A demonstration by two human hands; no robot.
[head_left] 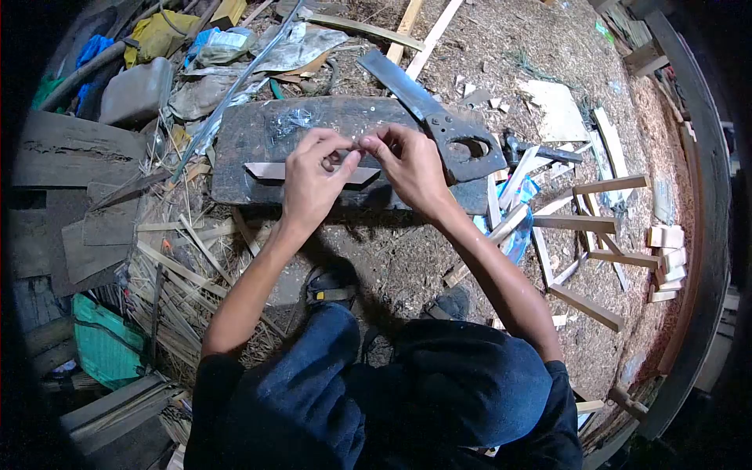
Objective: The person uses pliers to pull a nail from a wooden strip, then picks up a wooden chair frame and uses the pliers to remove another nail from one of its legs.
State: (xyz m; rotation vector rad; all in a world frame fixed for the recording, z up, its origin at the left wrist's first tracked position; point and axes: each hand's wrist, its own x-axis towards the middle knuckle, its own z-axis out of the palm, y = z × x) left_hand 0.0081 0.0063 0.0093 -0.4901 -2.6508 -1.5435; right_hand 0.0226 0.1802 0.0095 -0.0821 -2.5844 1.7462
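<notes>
In the head view, both your hands are raised over the middle of the tabletop [241, 141], their fingertips almost meeting. Your left hand [316, 174] has its thumb and forefinger curled toward each other; your right hand [407, 163] brings thumb and forefinger together in a pinch. Whether something small sits between those fingertips, you cannot tell from here.

The wooden strip [269, 171], slant-cut at its ends, lies lengthwise on the tabletop, nearer the near edge than the far one, its middle hidden behind your left hand. Toward the far left corner of the tabletop you have a shiny, crumpled patch [291, 120], too blurred to name.

To your right, the handsaw [458, 145] lies across the far right corner, its blade running out past the far edge and its handle beyond the right edge. On the ground past the right edge you find a hammer [544, 150], a wooden frame [576, 223] with its legs pointing outward, and farther right a pile of short wood blocks [667, 260]
</notes>
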